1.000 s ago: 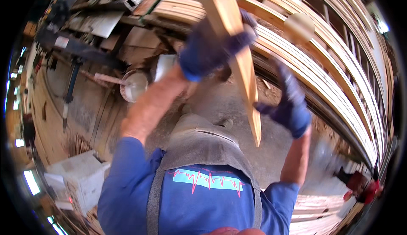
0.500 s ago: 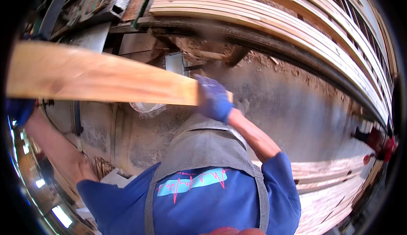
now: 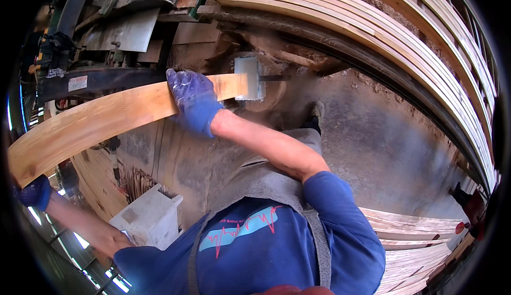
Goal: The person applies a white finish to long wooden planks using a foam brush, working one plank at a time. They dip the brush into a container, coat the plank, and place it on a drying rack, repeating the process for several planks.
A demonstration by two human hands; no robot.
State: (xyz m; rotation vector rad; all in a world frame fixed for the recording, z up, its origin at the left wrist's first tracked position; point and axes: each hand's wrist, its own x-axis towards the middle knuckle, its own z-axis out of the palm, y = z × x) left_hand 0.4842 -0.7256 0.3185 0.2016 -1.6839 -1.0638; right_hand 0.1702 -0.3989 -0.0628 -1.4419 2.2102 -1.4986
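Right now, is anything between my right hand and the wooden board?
Only the blue glove. Your right hand grips the wooden board near its right end, with nothing else visible between them.

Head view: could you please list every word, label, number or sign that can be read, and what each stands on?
Blue shirt: small red lettering above a pale blue panel, only partly legible and not quoted here.
White label on the dark metal beam: print too small to read.
Plank: no writing that I can make out.
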